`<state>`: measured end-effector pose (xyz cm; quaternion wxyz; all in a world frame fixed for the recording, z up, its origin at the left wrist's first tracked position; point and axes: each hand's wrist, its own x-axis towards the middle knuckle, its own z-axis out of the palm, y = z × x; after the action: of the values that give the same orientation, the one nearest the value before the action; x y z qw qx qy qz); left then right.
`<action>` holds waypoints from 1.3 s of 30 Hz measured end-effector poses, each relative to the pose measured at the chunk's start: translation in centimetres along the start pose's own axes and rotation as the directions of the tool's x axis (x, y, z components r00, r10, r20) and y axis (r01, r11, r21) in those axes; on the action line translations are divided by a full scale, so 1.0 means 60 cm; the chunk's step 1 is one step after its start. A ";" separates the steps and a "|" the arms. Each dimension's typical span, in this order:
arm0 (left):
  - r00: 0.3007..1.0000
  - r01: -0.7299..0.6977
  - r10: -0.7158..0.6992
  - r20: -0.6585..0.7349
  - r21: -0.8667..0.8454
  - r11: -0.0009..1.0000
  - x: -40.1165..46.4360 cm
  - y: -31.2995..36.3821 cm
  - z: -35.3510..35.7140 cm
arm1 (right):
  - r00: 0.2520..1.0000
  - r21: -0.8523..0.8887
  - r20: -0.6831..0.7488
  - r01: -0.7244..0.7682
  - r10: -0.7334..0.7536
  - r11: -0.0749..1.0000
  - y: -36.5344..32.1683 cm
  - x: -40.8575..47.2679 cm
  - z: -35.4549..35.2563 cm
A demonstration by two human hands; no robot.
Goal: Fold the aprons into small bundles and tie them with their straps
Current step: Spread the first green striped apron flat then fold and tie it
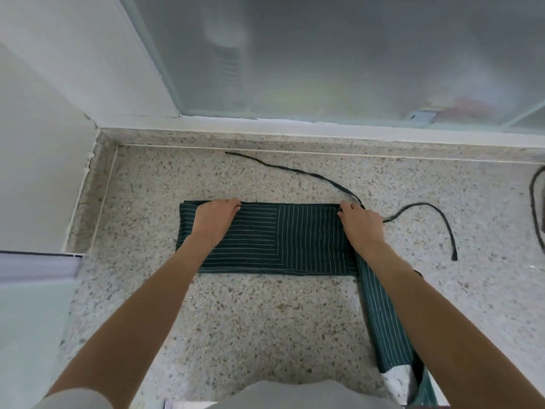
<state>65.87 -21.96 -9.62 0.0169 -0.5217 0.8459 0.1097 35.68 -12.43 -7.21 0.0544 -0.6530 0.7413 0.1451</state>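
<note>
A pale garment [295, 394], cut off by the lower frame edge, sits nearest the lens, above it two bare forearms reaching over a speckled stone worktop [250, 314]. The left hand [213, 219] and right hand [361, 225] press curled fingers onto the far edge of a dark green pinstriped apron [280, 240], folded into a flat band mid-worktop; whether they pinch the cloth cannot be told. A strap [295, 171] trails behind. Frosted glass [324, 54] blurs everything beyond. No legible writing shows.
</note>
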 end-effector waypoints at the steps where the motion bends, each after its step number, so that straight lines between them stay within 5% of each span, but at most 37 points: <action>1: 1.000 0.001 -0.001 -0.009 -0.021 1.000 0.002 -0.003 0.002 | 1.000 -0.029 -0.009 -0.005 0.004 1.000 -0.001 0.003 -0.001; 7: 0.996 -0.023 0.013 -0.089 -0.107 0.994 0.018 -0.010 0.010 | 0.998 -0.154 0.054 -0.030 0.039 0.988 -0.011 0.022 -0.008; 10: 0.989 -0.013 0.010 -0.149 -0.019 1.000 0.020 -0.009 0.018 | 0.999 -0.147 0.041 -0.002 0.008 0.989 -0.008 0.026 0.003; 14: 0.972 -0.063 0.056 -0.226 -0.023 0.998 0.010 0.048 0.013 | 0.990 0.125 -0.127 -0.038 0.054 0.991 0.007 0.003 0.007; 18: 0.963 -0.266 0.252 -0.091 -0.230 0.936 -0.015 0.173 0.020 | 0.933 0.384 -0.333 0.001 0.137 0.923 0.015 -0.092 0.022; 24: 0.928 -0.210 0.256 0.270 -0.188 0.959 -0.039 0.275 0.082 | 0.951 0.359 -0.117 -0.229 0.287 0.905 0.006 -0.269 0.095; 29: 0.927 -0.226 0.246 0.283 -0.102 0.969 -0.058 0.257 0.092 | 0.936 0.238 0.082 -0.352 0.342 0.905 0.001 -0.335 0.119; 35: 0.949 -0.157 0.179 0.260 -0.104 0.982 -0.095 0.203 0.080 | 0.921 0.460 -0.081 -0.305 0.381 0.834 0.040 -0.331 0.089; 39: 0.952 -0.133 0.154 0.266 -0.095 0.987 -0.121 0.162 0.067 | 0.896 0.421 -0.261 -0.230 0.360 0.877 0.103 -0.299 0.040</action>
<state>60.22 -10.61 -10.86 0.1051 -0.4391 0.8664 0.2134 31.88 6.00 -3.78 0.0314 -0.5223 0.8455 -0.1064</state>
